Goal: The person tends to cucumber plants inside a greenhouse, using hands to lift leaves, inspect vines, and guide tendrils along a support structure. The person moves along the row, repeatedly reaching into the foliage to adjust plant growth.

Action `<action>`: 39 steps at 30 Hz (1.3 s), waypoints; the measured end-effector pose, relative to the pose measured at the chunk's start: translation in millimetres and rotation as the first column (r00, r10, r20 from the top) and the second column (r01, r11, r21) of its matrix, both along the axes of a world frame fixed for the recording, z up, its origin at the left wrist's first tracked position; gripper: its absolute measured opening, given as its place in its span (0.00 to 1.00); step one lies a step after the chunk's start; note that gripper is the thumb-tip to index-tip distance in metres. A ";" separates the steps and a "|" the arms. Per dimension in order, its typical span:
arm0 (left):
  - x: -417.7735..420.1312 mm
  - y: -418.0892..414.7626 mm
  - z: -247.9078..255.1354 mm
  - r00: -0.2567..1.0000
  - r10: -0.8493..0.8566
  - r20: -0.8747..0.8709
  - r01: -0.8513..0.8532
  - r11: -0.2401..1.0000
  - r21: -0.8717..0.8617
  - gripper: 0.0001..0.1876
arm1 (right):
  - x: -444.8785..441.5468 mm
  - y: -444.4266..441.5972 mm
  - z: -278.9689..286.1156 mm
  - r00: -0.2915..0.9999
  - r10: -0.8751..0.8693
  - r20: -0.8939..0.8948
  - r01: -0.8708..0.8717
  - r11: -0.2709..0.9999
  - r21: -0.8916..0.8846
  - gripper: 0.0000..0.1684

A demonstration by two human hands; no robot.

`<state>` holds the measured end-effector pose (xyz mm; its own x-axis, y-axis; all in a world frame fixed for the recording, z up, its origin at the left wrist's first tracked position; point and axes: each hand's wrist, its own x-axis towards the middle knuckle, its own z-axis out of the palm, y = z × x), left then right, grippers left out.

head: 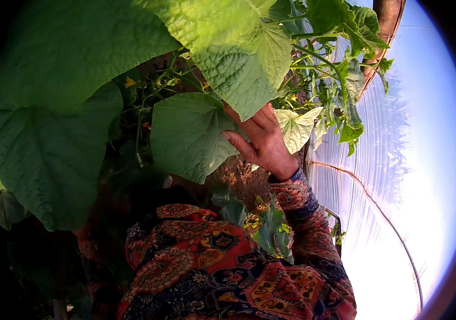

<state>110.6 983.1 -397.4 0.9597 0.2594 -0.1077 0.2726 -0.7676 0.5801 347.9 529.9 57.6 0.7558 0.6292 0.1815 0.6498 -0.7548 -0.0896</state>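
My right hand (266,142) reaches into a cucumber plant, its thumb spread apart from the fingers. The thumb lies over the edge of a broad green leaf (192,132). A brightly lit cucumber leaf (240,76) hangs in front of the fingers and hides their tips, so I cannot see whether they grip anything. On the left, my other arm (87,248) rises in deep shade, and a large dark leaf (47,160) hides my left hand. Small yellow flowers (130,82) show on the stems between the leaves.
Clear plastic sheeting (376,148) curves along the right side, with a thin bent rod (368,192) against it. A wooden post (388,24) stands at the top right. Below my right hand are brown soil (238,176) and lower plants (270,228).
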 end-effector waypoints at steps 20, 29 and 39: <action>23.1 -70.2 51.2 0.987 0.146 -0.064 -0.154 0.975 -0.160 0.07 | -1.7 -24.1 -29.7 0.994 -0.082 0.077 0.074 0.992 0.106 0.22; 85.1 -94.7 155.4 0.816 0.497 0.295 -0.411 0.858 -0.309 0.07 | -23.2 -6.6 -14.5 0.993 -0.063 0.104 0.053 0.994 0.094 0.21; 153.0 -11.3 246.7 0.549 0.720 0.425 -0.422 0.678 -0.603 0.10 | -1.4 135.8 48.7 0.928 0.286 0.239 -0.312 0.947 0.078 0.23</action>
